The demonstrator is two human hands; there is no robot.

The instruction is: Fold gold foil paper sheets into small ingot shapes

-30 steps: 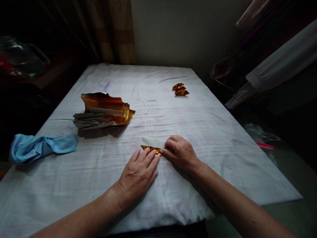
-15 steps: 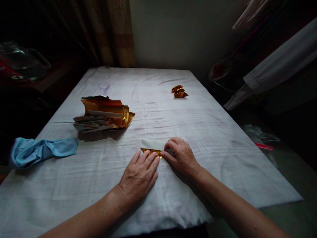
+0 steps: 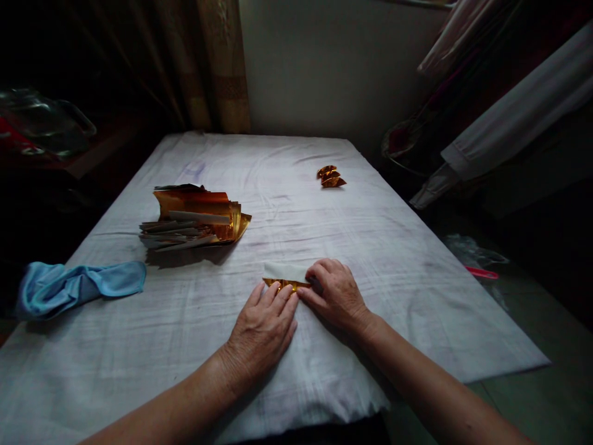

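Observation:
A sheet of gold foil paper (image 3: 287,272), partly folded, lies on the white cloth near the front of the table. Its pale back faces up on the far side, and a gold strip shows along the near side. My left hand (image 3: 265,327) lies flat, its fingertips pressing on the gold strip. At the right end of the paper, my right hand (image 3: 334,292) pinches it between thumb and bent fingers. Farther left stands a loose stack of gold foil paper (image 3: 197,204). A few folded gold pieces (image 3: 330,178) sit together at the back right.
A blue cloth (image 3: 83,287) lies crumpled at the table's left edge. The white tablecloth (image 3: 370,235) has wrinkles. A glass jug (image 3: 44,123) stands on a dark surface at left. Clothes (image 3: 500,117) hang at right, above a pink-handled object (image 3: 482,272) on the floor.
The view has shifted slightly. My right thumb has slid a little left along the gold strip toward my left fingertips. My left hand stays pressed on the paper.

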